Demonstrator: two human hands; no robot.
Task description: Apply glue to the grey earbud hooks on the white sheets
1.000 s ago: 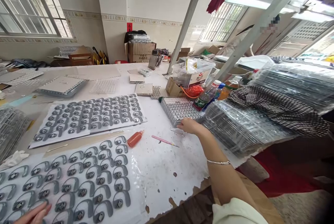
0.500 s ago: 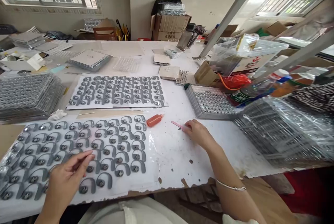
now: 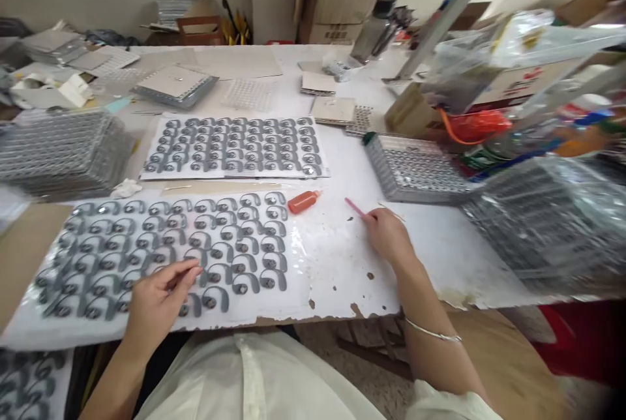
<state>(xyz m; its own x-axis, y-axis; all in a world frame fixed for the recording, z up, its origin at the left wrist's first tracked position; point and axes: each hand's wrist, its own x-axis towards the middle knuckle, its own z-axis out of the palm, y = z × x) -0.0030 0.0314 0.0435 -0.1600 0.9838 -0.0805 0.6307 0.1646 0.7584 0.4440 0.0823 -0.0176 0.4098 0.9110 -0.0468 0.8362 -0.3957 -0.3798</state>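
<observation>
My left hand (image 3: 161,293) hovers over the near sheet of curved grey pieces (image 3: 244,283), its thumb and forefinger pinched together. Whatever is between those fingertips, if anything, is too small to make out. Each curved piece has a small shiny stone-like part at one end, and they lie in rows on a white sheet under clear film. To the right, my right hand (image 3: 391,237) is closed on a thin pink stick (image 3: 355,207), whose tip points away to the left. Between sheet and hand, a small bottle of orange-red contents (image 3: 303,201) lies on its side.
Behind is another sheet of grey pieces (image 3: 235,146). Stacked clear trays stand at the left (image 3: 59,152) and right (image 3: 542,224), with a tray of small shiny parts (image 3: 420,169) beside the latter. A metal post (image 3: 445,22) rises from the table. Cardboard (image 3: 29,250) lies left.
The view has tipped downward, bringing part of another sheet in at bottom left. My right hand has shifted slightly right with the pink stick. My left hand keeps its pinch over the sheet.
</observation>
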